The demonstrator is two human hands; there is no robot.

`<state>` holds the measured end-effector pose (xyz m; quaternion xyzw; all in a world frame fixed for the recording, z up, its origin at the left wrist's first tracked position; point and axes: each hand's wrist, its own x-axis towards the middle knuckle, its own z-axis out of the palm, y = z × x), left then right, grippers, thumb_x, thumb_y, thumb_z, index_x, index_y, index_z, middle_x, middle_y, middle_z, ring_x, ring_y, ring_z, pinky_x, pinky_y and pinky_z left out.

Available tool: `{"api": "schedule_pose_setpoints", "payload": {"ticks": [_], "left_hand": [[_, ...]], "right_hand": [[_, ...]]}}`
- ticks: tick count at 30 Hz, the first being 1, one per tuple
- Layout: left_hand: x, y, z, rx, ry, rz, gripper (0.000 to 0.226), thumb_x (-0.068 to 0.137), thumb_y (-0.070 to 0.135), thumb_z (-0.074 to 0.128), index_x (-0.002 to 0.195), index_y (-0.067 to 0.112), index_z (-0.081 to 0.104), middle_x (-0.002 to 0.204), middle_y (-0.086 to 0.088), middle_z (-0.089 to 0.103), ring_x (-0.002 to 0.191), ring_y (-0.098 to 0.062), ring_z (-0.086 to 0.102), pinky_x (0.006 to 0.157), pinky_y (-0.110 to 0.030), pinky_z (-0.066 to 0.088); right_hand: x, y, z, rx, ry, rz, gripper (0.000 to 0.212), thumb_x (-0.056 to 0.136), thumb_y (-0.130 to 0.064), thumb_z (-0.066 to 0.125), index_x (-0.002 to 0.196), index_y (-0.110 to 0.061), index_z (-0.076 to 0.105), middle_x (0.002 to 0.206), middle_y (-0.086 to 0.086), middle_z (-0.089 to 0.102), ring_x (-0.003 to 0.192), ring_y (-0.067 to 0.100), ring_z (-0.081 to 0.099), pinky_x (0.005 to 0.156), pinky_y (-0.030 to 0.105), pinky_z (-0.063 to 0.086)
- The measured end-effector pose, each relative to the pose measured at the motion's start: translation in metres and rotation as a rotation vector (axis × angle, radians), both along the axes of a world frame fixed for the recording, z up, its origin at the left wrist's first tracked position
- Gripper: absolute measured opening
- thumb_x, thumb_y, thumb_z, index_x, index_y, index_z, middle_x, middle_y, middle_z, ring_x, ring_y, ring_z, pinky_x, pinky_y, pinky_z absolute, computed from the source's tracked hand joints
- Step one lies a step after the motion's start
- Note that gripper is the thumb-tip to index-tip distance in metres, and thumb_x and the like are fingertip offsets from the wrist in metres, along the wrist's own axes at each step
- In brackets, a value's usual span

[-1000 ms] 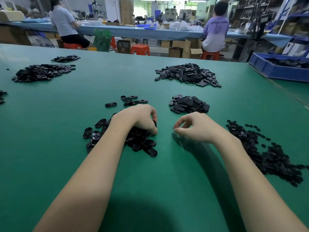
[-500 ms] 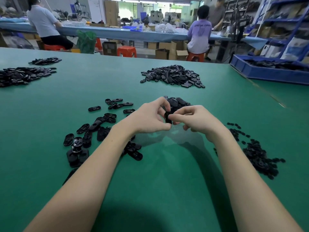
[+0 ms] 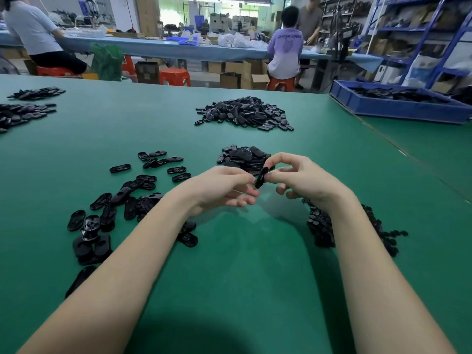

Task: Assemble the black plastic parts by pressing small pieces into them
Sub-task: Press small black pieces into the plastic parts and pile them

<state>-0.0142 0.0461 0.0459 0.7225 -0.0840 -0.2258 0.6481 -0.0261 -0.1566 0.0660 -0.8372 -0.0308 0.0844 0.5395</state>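
Hands [image 3: 224, 190] [image 3: 301, 180] pinch one black oval part [image 3: 261, 178] between them.

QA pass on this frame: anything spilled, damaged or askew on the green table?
Nothing stands out. Both hands pinch one black oval part above the table; the black parts lie in loose piles, none visibly broken.

black oval part [image 3: 261, 178], tilted, above table

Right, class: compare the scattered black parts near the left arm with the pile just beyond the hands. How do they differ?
The scattered parts lie spread out, mostly flat on the green table; the near pile is heaped compactly. Many scattered parts show open, hollow faces with holes; the near pile's pieces show mostly smooth, closed faces. Both are black, oblong plastic.
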Motion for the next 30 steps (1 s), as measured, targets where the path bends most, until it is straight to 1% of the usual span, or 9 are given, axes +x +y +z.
{"api": "schedule_pose_setpoints", "payload": {"ticks": [4, 6, 9, 11, 15, 17, 21, 24, 30], "left_hand": [[0.000, -0.008, -0.006, -0.128, 0.062, 0.060, 0.005, 0.097, 0.015, 0.064, 0.100, 0.010, 0.066, 0.084, -0.007, 0.075, 0.069, -0.012, 0.070, 0.064, -0.019, 0.055], [0.000, -0.008, -0.009, -0.162, 0.051, 0.087, 0.009, 0.093, 0.010, 0.070, 0.101, 0.010, 0.066, 0.075, -0.004, 0.071, 0.065, -0.011, 0.067, 0.063, -0.019, 0.055], [0.000, -0.006, -0.011, -0.074, -0.047, 0.081, 0.018, 0.090, 0.008, 0.073, 0.108, 0.012, 0.068, 0.071, -0.005, 0.069, 0.067, -0.013, 0.065, 0.070, -0.022, 0.058], [-0.001, -0.008, -0.012, -0.064, -0.080, 0.090, 0.015, 0.090, 0.005, 0.072, 0.104, 0.010, 0.071, 0.070, -0.005, 0.068, 0.067, -0.013, 0.065, 0.074, -0.023, 0.059], [-0.003, -0.011, -0.012, -0.079, -0.102, 0.143, 0.012, 0.089, 0.001, 0.072, 0.095, 0.012, 0.072, 0.069, -0.004, 0.069, 0.067, -0.013, 0.066, 0.073, -0.024, 0.061], [-0.003, -0.011, -0.012, -0.073, -0.120, 0.151, 0.013, 0.089, 0.003, 0.071, 0.097, 0.013, 0.071, 0.070, -0.003, 0.068, 0.066, -0.013, 0.066, 0.076, -0.027, 0.061], [-0.004, -0.013, -0.011, -0.079, -0.182, 0.191, 0.015, 0.090, 0.005, 0.071, 0.099, 0.017, 0.074, 0.074, -0.002, 0.066, 0.071, -0.015, 0.067, 0.076, -0.027, 0.060], [-0.003, -0.014, -0.013, -0.085, -0.206, 0.198, 0.017, 0.090, 0.003, 0.070, 0.099, 0.017, 0.076, 0.074, -0.002, 0.066, 0.071, -0.015, 0.066, 0.073, -0.022, 0.058], [-0.003, -0.015, -0.017, -0.083, -0.173, 0.209, 0.020, 0.089, -0.001, 0.070, 0.105, 0.009, 0.076, 0.078, 0.000, 0.071, 0.077, -0.017, 0.065, 0.086, -0.025, 0.059]], "right_hand": [[0.000, -0.004, -0.002, 0.063, 0.006, 0.060, 0.012, 0.096, -0.014, 0.070, 0.093, -0.025, 0.066, 0.085, -0.007, 0.065, 0.060, 0.011, 0.052, 0.057, 0.019, 0.040], [0.000, -0.007, -0.002, 0.037, -0.013, 0.073, 0.015, 0.094, -0.012, 0.071, 0.089, -0.026, 0.067, 0.084, -0.008, 0.067, 0.061, 0.010, 0.052, 0.058, 0.019, 0.040], [0.000, -0.009, -0.001, -0.085, -0.076, 0.066, 0.017, 0.092, -0.007, 0.068, 0.088, -0.023, 0.070, 0.078, -0.009, 0.068, 0.059, 0.008, 0.053, 0.056, 0.020, 0.039], [0.002, -0.009, 0.000, -0.169, -0.099, 0.043, 0.014, 0.091, -0.009, 0.068, 0.091, -0.023, 0.072, 0.073, -0.011, 0.068, 0.056, 0.007, 0.055, 0.055, 0.021, 0.039], [0.005, -0.016, 0.002, -0.405, -0.061, -0.040, 0.006, 0.088, -0.023, 0.070, 0.090, -0.027, 0.073, 0.083, -0.007, 0.077, 0.053, 0.007, 0.060, 0.064, 0.025, 0.046], [0.005, -0.025, 0.002, -0.495, -0.049, -0.107, 0.008, 0.087, -0.025, 0.067, 0.088, -0.029, 0.074, 0.086, -0.007, 0.078, 0.061, 0.008, 0.063, 0.069, 0.025, 0.050], [0.004, -0.043, -0.001, -0.673, -0.018, -0.265, 0.010, 0.086, -0.028, 0.066, 0.084, -0.034, 0.074, 0.098, -0.006, 0.074, 0.098, 0.020, 0.066, 0.092, 0.038, 0.056], [0.002, -0.052, -0.005, -0.704, 0.037, -0.290, 0.005, 0.083, -0.031, 0.073, 0.083, -0.036, 0.076, 0.101, -0.005, 0.071, 0.102, 0.022, 0.064, 0.094, 0.037, 0.055], [0.000, -0.061, -0.010, -0.636, 0.104, -0.293, 0.012, 0.073, -0.031, 0.085, 0.079, -0.040, 0.080, 0.099, -0.011, 0.073, 0.101, 0.016, 0.064, 0.094, 0.036, 0.055]]}}
